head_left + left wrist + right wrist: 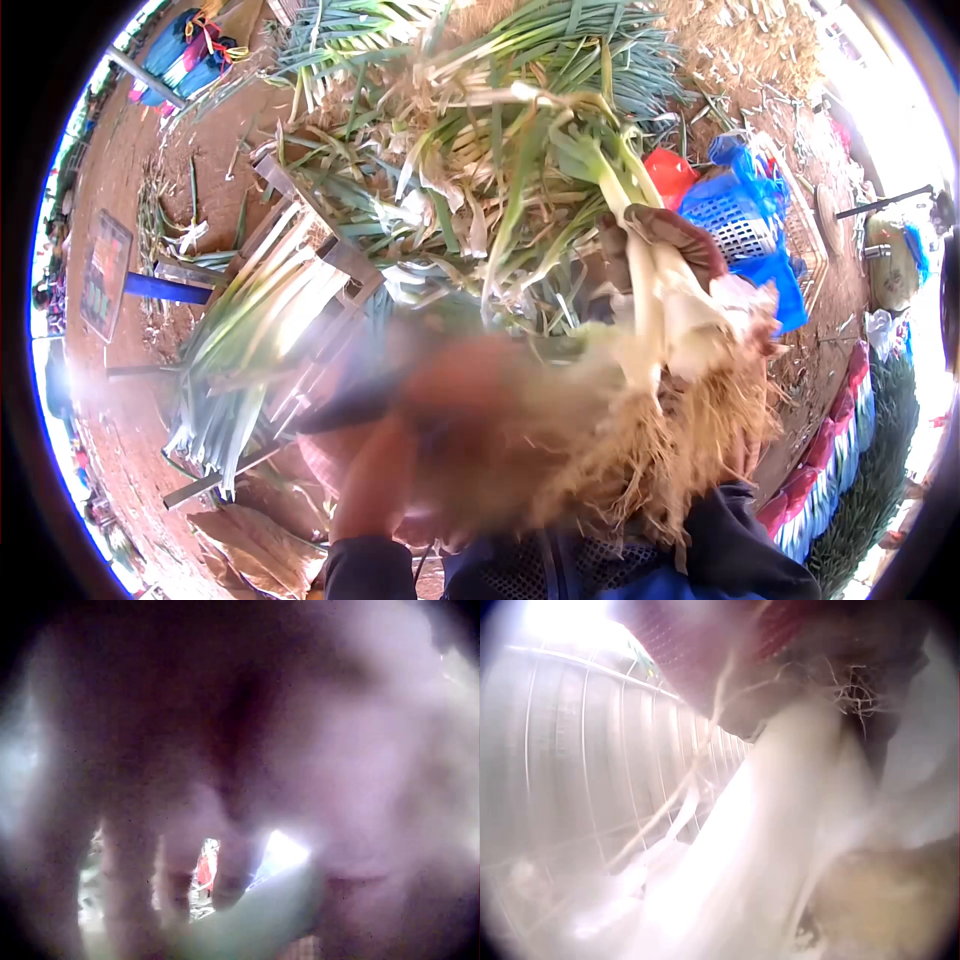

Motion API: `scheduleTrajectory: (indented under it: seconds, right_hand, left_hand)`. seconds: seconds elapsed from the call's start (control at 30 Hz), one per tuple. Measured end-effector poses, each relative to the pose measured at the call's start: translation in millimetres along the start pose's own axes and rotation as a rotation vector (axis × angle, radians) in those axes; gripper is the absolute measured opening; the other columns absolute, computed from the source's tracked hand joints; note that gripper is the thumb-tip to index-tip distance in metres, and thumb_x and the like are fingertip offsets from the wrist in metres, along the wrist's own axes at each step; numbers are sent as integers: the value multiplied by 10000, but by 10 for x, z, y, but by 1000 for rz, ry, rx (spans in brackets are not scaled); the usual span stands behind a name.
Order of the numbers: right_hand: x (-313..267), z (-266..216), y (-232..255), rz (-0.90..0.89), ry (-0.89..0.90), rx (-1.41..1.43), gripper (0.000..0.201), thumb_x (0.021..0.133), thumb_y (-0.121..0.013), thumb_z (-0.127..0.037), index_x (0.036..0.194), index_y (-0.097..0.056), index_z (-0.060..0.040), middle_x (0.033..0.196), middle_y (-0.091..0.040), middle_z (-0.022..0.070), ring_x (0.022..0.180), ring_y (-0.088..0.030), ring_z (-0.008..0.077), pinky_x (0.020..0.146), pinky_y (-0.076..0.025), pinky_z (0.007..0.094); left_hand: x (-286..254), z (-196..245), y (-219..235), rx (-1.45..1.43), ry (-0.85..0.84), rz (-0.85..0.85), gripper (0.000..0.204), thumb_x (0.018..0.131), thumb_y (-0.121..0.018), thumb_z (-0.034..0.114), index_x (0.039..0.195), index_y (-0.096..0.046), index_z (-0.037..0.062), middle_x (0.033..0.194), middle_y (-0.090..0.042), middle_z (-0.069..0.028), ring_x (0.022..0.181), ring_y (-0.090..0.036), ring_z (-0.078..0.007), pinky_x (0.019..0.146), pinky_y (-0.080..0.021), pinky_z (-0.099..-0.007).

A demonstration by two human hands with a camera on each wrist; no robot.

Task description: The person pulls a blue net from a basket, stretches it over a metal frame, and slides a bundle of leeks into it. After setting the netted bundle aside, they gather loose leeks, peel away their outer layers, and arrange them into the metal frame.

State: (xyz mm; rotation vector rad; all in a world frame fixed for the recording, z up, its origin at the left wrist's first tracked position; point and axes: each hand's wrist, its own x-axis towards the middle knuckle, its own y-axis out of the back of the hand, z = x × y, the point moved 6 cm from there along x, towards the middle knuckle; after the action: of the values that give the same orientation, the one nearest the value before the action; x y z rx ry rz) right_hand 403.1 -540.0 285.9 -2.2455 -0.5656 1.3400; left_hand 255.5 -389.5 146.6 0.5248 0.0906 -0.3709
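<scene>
My right hand (680,235), in a brownish-red glove, grips a bunch of leeks (645,300). Their green leaves reach away from me, and shaggy roots (650,450) hang towards my body. White leek stalks (742,832) fill the middle of the right wrist view under the glove (720,667). My left hand (460,380) is smeared by motion, left of the roots. In the left wrist view, its fingers (127,892) curl over a smooth pale green leek piece (247,919). A dark blurred shape (345,405) lies beside the left hand.
Leeks (270,310) lie in a metal-framed rack at left. Loose leaves and a green leek heap (610,60) spread ahead. A blue bag (750,200) and crate stand at right, near a red object (670,175). A sign (105,275) stands far left on bare soil.
</scene>
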Motion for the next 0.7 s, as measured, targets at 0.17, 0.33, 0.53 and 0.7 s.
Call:
scheduleTrajectory:
  seconds: [0.17,0.33,0.53,0.7]
  right_hand:
    - [-162,-334,98,-400,987,-1213,175,895,-717,-116,1046,-723,-29,960,-749,137,702,-672,235,655,-538,320]
    - [22,37,248,-459,1348,-1601,208,828,-735,-104,1032,-763,-74,966,-740,99,775,-666,267,715,-516,356]
    - [286,528,-64,-616,1016,-1242,210,891,-676,-106,1081,-745,-50,1028,-667,152,900,-688,262,812,-519,331]
    - [977,595,153,-524,445,-1182,256,914,-688,-190,1127,-730,-56,1022,-671,130,864,-671,236,819,-524,342]
  left_hand:
    - [57,207,533,14,310,177,600,814,-728,180,1358,-565,-12,1169,-672,-166,922,-699,-269,844,-555,-371]
    - [477,95,483,-731,363,347,537,957,-656,381,1287,-592,-37,1134,-680,-152,877,-705,-205,785,-576,-354]
    - [887,69,352,-1562,123,346,509,1037,-529,453,1199,-553,-29,1067,-669,-159,954,-692,-281,867,-575,-383]
    - [895,-10,744,-1532,-4,396,290,994,-611,236,1127,-602,-22,1024,-663,-144,974,-689,-294,901,-570,-425]
